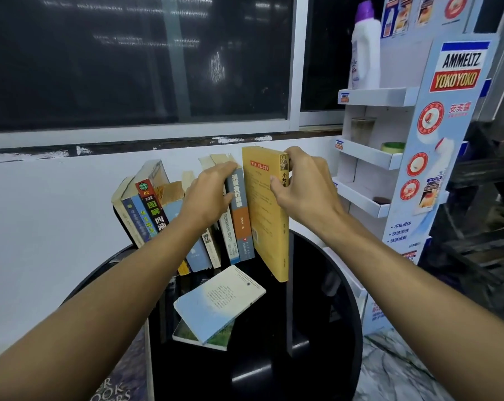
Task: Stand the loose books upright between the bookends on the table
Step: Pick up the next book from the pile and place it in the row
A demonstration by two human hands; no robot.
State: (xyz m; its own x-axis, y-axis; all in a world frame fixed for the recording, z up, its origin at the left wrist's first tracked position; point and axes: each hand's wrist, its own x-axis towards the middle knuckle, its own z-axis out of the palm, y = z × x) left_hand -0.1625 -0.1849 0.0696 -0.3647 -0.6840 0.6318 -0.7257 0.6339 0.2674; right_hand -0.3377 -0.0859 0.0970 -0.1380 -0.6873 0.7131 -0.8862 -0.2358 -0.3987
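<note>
Right hand [300,192] pinching yellow book [266,215] at row's right end, near surface [343,299] far edge. Left hand [208,198] spread, bracing leaning row [158,215]. Seat flush, spine outward; two loose books [219,302] flat at centre.

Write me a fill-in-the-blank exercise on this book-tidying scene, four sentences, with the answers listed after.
1. The right hand grips the ____ book at the right end of the row.
2. The left hand presses against the standing books, which lean toward the ____.
3. Two loose books lie flat on the round ____ table.
4. On the top shelf of the display rack stands a white bottle with a ____ cap.

Answers: yellow; left; black; purple
</note>
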